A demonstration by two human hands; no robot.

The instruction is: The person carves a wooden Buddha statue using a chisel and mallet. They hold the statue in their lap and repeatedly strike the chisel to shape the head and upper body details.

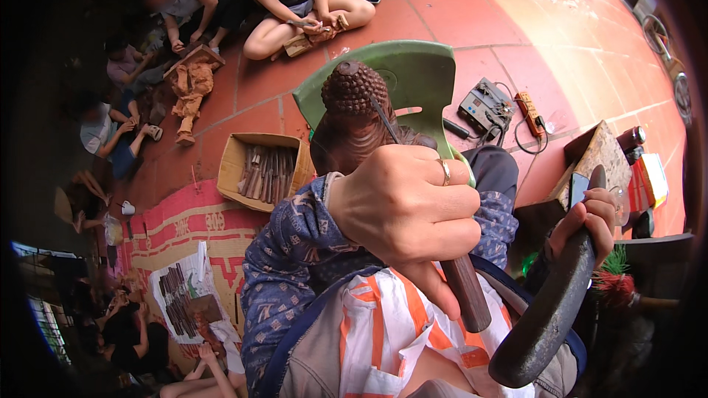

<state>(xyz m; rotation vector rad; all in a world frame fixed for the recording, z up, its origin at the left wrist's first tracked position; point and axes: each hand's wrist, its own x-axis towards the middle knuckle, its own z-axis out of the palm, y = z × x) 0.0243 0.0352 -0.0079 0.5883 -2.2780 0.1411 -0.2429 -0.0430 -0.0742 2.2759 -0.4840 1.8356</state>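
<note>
A dark brown carved wooden figure [355, 90] with knobbly hair stands in front of me. My left hand [413, 203] is wrapped round a carving chisel [467, 296]. Its round wooden handle sticks out below my fist. The thin blade runs up to the figure's head, and whether its tip touches the wood I cannot tell. On the right, my right hand [590, 225] grips a dark, curved mallet [546, 324], whose thick end hangs near the chisel handle, apart from it. My left hand hides the lower part of the figure.
Behind the figure is a green plastic chair [417, 74]. A cardboard box [234, 163] of chisels sits at left, beside more tools on a mat [173, 217]. A control box [487, 107], a power strip [529, 113] and a wooden block [601, 158] lie right. Several people sit on the tiled floor.
</note>
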